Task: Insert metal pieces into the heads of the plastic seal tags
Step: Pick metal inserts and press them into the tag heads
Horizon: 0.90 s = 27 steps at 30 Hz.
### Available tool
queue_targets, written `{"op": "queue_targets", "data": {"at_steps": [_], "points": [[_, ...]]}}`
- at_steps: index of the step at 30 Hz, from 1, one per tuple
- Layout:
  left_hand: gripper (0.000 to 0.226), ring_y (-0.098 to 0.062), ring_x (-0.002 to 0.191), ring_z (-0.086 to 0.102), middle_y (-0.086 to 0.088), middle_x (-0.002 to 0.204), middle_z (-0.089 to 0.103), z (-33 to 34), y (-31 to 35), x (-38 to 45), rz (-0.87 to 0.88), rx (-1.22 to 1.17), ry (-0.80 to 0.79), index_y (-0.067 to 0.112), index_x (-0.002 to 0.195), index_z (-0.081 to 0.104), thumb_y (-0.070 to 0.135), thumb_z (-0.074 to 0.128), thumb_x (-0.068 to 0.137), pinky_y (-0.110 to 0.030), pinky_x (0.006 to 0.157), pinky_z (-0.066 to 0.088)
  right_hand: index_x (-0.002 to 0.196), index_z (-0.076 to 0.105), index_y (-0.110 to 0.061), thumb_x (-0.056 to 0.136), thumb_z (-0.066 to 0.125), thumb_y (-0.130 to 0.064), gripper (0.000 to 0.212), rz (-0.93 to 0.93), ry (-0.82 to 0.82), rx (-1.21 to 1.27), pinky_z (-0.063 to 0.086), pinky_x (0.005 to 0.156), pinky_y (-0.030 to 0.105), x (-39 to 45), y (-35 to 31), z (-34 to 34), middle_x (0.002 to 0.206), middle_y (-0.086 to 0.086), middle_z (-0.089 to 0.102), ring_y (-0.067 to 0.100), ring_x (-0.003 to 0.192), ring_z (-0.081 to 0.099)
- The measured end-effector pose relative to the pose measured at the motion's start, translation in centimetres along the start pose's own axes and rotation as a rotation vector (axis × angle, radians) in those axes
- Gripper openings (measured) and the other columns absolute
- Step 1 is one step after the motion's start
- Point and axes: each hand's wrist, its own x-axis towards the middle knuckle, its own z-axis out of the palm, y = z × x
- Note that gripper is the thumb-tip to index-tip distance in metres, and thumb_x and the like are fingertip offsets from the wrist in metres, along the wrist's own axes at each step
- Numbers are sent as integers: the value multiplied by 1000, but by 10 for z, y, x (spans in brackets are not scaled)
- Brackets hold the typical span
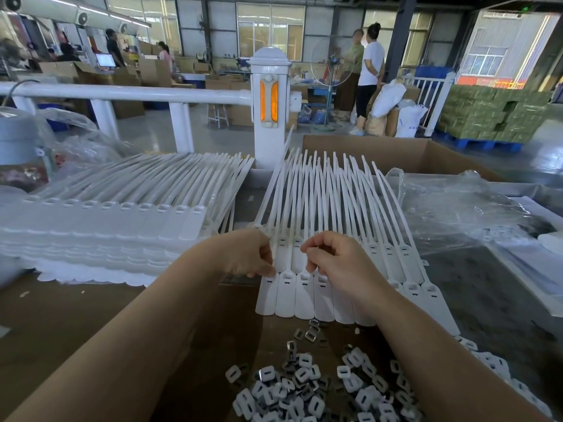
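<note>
Working over a strip of white seal tags (304,296) on the cardboard, both hands curl at the heads: left hand (248,254) pinches the strip, right hand (332,257) maybe holds a clip, can't tell. Metal pieces (304,382) piled nearby look light and slippery, so pinch their edges.

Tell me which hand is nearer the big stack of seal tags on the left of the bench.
Left. The left hand sits just right of the stack of seal tags, over the fanned row of tags. The right hand is farther right, past the left one.
</note>
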Motion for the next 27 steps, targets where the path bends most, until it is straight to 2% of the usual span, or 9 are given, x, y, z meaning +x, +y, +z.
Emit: {"op": "queue_targets", "data": {"at_steps": [6, 13, 16, 21, 23, 25, 27], "points": [[12, -9, 67, 54, 3, 72, 59, 1, 4, 2, -34, 23, -3, 17, 93, 61, 27, 66, 92, -21, 60, 38, 95, 68, -24, 96, 56, -15, 15, -1, 0, -8, 45, 64, 17, -2, -1, 1, 74, -6, 68, -5, 62, 60], [14, -9, 71, 54, 4, 80, 59, 6, 3, 5, -38, 21, 32, 22, 82, 57, 23, 69, 90, -19, 60, 38, 96, 68, -24, 97, 55, -17, 15, 10, 8, -18, 46, 64, 16, -2, -1, 2, 75, -6, 69, -6, 63, 60], [18, -7, 74, 54, 6, 83, 58, 5, -1, 2, 16, 70, 53, 28, 80, 54, 26, 67, 91, -17, 62, 37, 97, 69, -23, 97, 56, -16, 15, 16, 7, -9, 49, 62, 16, -3, -1, 1, 73, -7, 68, -4, 61, 59], [16, -2, 70, 49, 12, 79, 53, 5, 10, -7, 137, 251, 116, 29, 82, 53, 27, 65, 92, -14, 62, 33, 97, 68, -23, 97, 56, -15, 15, 23, 2, 20, 45, 57, 17, -2, -2, -1, 72, -5, 68, -6, 53, 55], [15, -1, 70, 54, 13, 78, 58, 2, 24, -13, 227, 237, 47, 31, 80, 57, 30, 71, 87, -12, 62, 36, 96, 68, -24, 98, 56, -16, 14, 31, 1, 33, 46, 59, 20, -3, -3, -2, 72, -5, 68, -4, 55, 56], [14, 8, 70, 57, 18, 74, 61, 0, 38, -22, 292, 211, -119, 34, 80, 62, 35, 76, 81, -7, 57, 38, 96, 68, -24, 98, 57, -17, 13, 42, 1, 50, 48, 63, 24, -3, -2, -1, 73, -6, 68, -1, 59, 58], [15, 15, 70, 55, 19, 73, 61, 3, 46, -27, 323, 217, -250, 32, 85, 66, 37, 79, 78, -10, 57, 38, 96, 68, -23, 98, 57, -18, 13, 49, 5, 66, 48, 64, 27, -3, -2, -1, 68, -9, 67, 0, 58, 57]]}}
